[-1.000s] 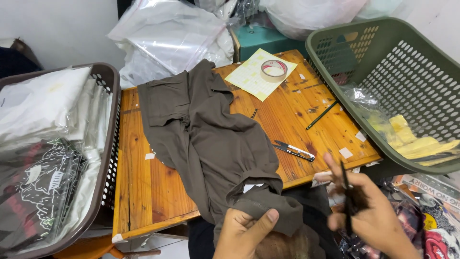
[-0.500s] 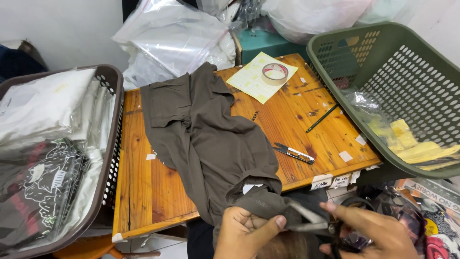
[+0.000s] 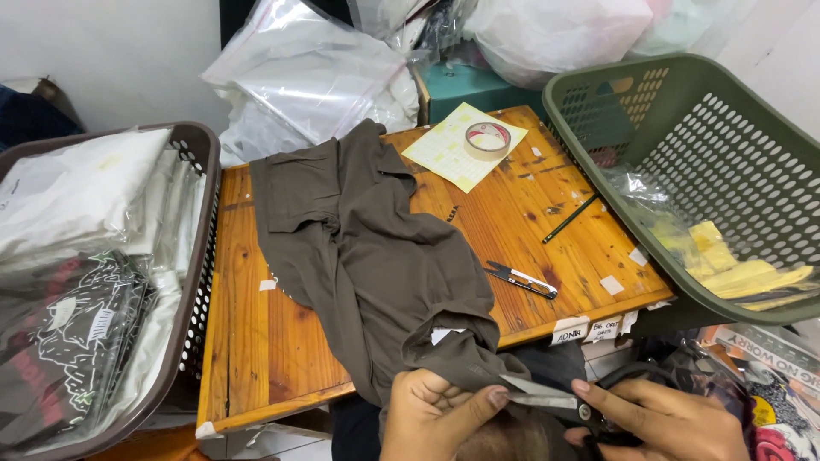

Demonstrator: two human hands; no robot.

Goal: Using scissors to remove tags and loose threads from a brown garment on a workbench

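Garment, olive, sprawls across table, lower edge hanging off near side. Left hand pinches that edge, thumb pressing fabric taut. Right hand grips scissors, fingers closed round black handles, blades at cloth just beside left thumb. White tag shows near fold. On table further out: snips, pencil, tape roll on yellow sheet. Green basket to right, brown basket of bagged clothes to left.
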